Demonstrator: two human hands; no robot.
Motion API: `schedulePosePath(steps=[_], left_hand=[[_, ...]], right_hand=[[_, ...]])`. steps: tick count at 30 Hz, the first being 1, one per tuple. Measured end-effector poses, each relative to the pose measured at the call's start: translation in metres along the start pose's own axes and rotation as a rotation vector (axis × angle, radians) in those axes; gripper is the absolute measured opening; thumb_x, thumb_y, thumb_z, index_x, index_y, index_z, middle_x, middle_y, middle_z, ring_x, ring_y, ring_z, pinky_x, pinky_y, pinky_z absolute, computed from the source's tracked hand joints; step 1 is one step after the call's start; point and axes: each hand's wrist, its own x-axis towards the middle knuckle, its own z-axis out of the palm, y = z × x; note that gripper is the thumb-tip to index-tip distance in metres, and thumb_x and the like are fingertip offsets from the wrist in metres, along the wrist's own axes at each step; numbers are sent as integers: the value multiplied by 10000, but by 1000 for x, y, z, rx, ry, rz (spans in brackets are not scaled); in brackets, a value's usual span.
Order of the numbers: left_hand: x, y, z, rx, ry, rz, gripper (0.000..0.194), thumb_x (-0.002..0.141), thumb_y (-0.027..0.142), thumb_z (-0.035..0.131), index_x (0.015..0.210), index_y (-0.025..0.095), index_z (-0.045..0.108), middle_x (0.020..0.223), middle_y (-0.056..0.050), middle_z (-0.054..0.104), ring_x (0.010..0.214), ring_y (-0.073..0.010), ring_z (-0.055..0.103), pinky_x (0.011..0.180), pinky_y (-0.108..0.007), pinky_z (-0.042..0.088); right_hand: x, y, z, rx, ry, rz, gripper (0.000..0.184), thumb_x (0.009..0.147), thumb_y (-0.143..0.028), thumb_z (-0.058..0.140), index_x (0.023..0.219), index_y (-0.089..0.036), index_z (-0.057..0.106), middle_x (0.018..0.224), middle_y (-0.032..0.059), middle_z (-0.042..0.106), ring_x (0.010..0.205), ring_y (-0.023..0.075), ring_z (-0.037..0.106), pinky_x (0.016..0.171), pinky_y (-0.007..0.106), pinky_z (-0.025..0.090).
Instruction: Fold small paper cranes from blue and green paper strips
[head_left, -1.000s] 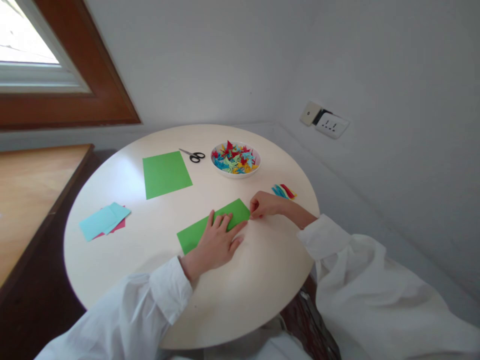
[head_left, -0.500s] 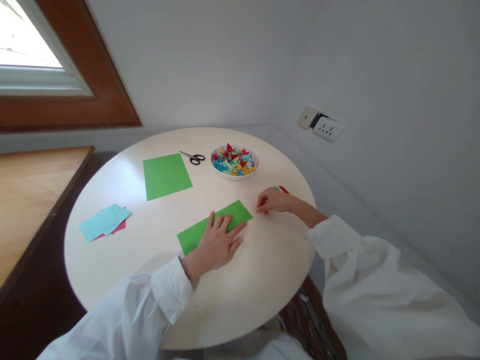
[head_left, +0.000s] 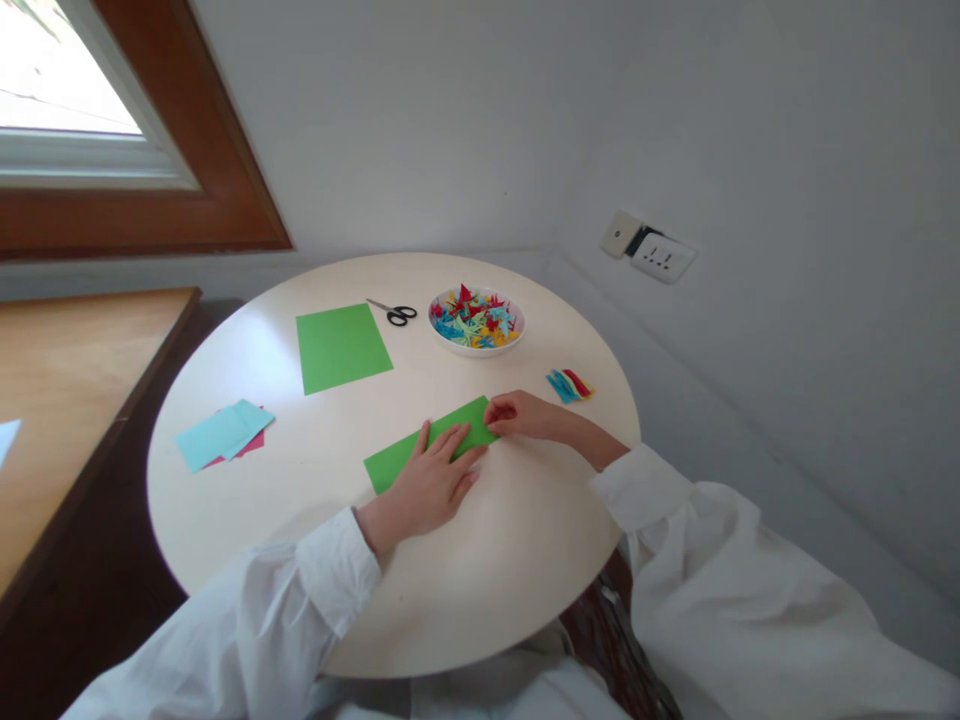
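A folded green sheet of paper (head_left: 392, 465) lies slantwise on the round white table (head_left: 465, 600). My left hand (head_left: 426, 486) rests flat across its middle, fingers stretched out, hiding part of the sheet. At the sheet's right end, my right hand (head_left: 523, 415) has its fingers curled together in a pinch on the paper's edge. The fingertips partly cover that corner. Farther back on the left lies a second green sheet (head_left: 343, 348), square and flat.
Black-handled scissors (head_left: 397, 314) lie near a white bowl (head_left: 478, 351) of small folded paper cranes. Several narrow folded paper pieces (head_left: 570, 385) sit at the right edge. Light-blue paper (head_left: 217, 435) overlaps pink paper (head_left: 255, 442) on the left. A wall socket (head_left: 661, 256) is beyond the table.
My right hand has moved left from the bare tabletop onto the right end of the folded green sheet, uncovering the narrow paper pieces. My left hand stays on the sheet. The view has shifted slightly.
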Motion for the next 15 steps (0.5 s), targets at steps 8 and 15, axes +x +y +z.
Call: schedulePosePath(steps=[8,15], left_hand=[[-16,-6,-4,39,-1,10,384,946,321,309,1264,215,496,1363,-109,471,1334,-253,309,1090,-554,185],[-34,-8,-7,51,-11,-9,390,942,308,326,1288,207,476,1396,-118,430,1345,-252,289,1092,-531,206]], right_hand=[[5,-6,1,-14,-69,65,172,556,-242,658,684,-162,575,635,-34,566,603,119,511,602,252,413],[9,-26,14,-350,9,242,191,554,-274,702,639,-163,571,584,-50,517,545,100,462,509,225,340]])
